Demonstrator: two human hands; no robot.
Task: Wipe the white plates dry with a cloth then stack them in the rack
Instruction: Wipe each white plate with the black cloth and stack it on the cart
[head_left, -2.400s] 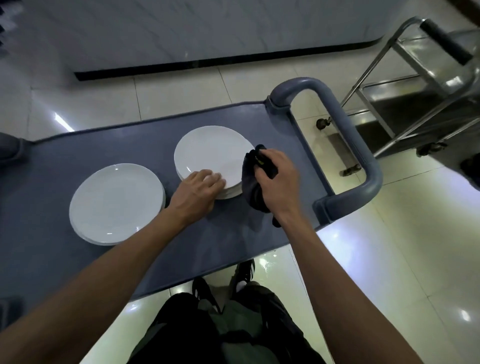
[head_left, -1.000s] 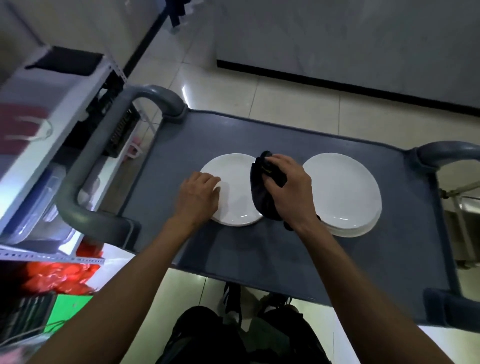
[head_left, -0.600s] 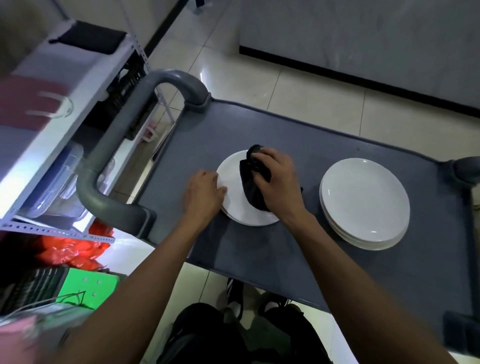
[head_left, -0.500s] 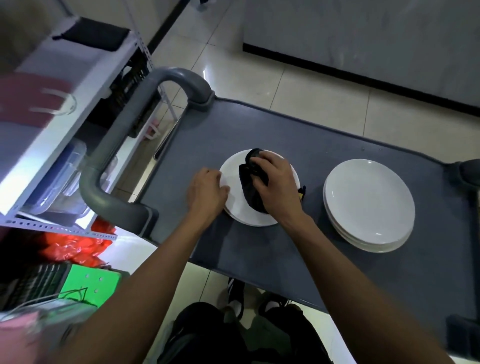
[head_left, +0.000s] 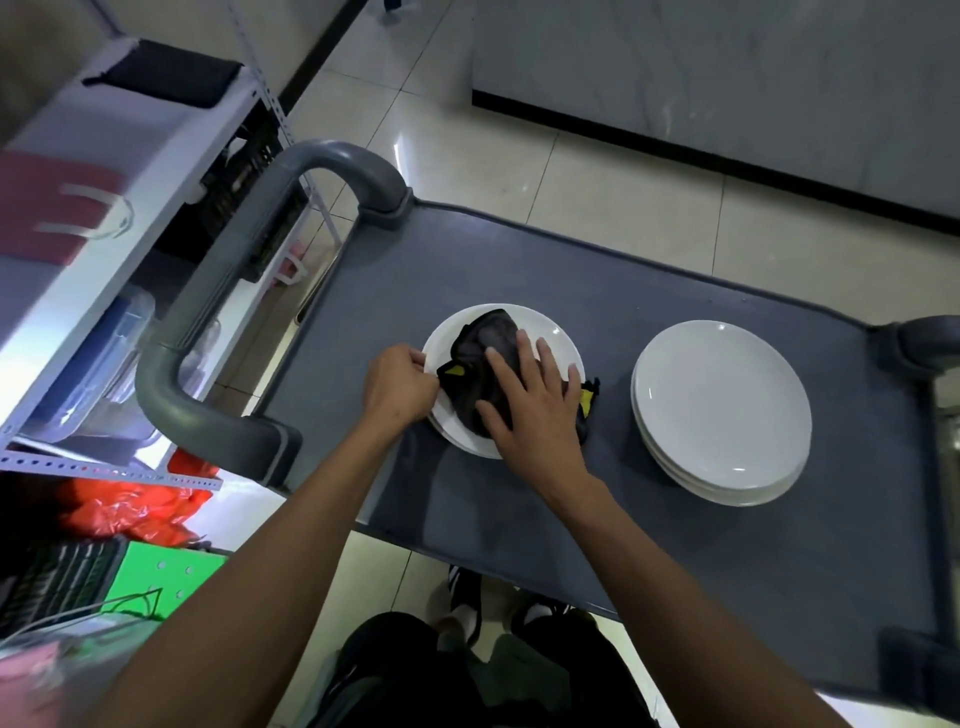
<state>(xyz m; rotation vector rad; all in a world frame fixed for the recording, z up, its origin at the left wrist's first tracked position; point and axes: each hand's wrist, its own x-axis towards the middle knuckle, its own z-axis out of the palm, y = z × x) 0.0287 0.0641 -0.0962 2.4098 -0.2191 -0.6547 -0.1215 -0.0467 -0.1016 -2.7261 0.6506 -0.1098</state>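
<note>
- The plate being wiped (head_left: 550, 338) lies on the grey tabletop (head_left: 623, 291) of a cart, toward its left end, on top of at least one more plate whose edge peeks out below it.
- A second stack of white plates (head_left: 722, 410) sits well apart to the right on the same surface.
- The right hand (head_left: 530, 405) lies flat on the dark cloth (head_left: 485, 338), its fingers (head_left: 545, 353) spread and pressing the cloth onto the plate's face.
- The left hand (head_left: 397, 384) is at the plate's left rim, fingers curled and pinching the edge to steady it.
- By its look the plate is glazed ceramic: stiff, moderately heavy, breakable, and probably slick while damp.
- The rim seems the safest place to hold it, thumb on top and fingers underneath, or both hands at opposite edges when lifting.
- The cloth is soft and limp, bunches easily, and has yellow patches at its edges.
- A metal shelving rack (head_left: 130, 467) stands left of the cart handle (head_left: 223, 291).
- No brand, label or legible writing shows on the plates, cloth or cart.
</note>
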